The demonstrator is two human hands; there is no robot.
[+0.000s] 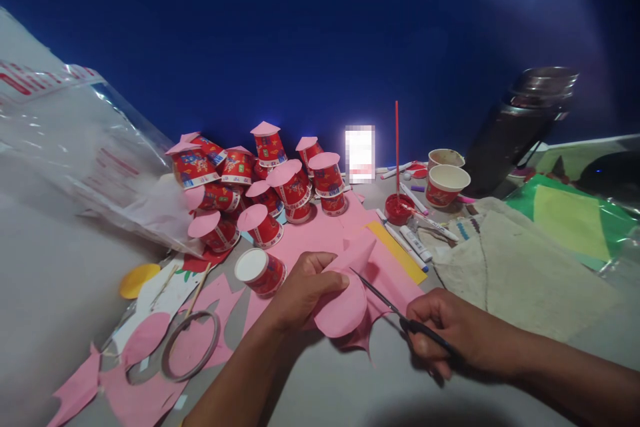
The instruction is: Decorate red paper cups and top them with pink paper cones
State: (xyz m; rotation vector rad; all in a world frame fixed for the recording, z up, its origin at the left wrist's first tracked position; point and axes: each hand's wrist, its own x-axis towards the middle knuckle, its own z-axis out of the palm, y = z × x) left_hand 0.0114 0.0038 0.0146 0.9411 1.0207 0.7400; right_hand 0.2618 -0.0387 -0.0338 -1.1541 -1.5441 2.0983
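Observation:
My left hand [310, 287] pinches a pink paper piece [343, 310] between thumb and fingers, near the middle of the view. The piece has a rounded lower part and a pointed flap at the top. My right hand [443, 333] is wrapped round the dark handles of a pair of scissors [383, 297]. The scissor tip touches or nearly touches the paper's right edge, close to my left thumb. Under and behind the held piece lie larger pink sheets [320, 233]. A red cup with a white top [263, 271] stands just left of my left hand.
Several red cups with pink paper cones [290, 183] are piled at the back left. A tape ring [190, 347] and pink scraps [135, 393] lie front left. Markers [400, 240], two paper cups [449, 185], a cloth [520, 267] and a dark bottle [517, 127] are at the right.

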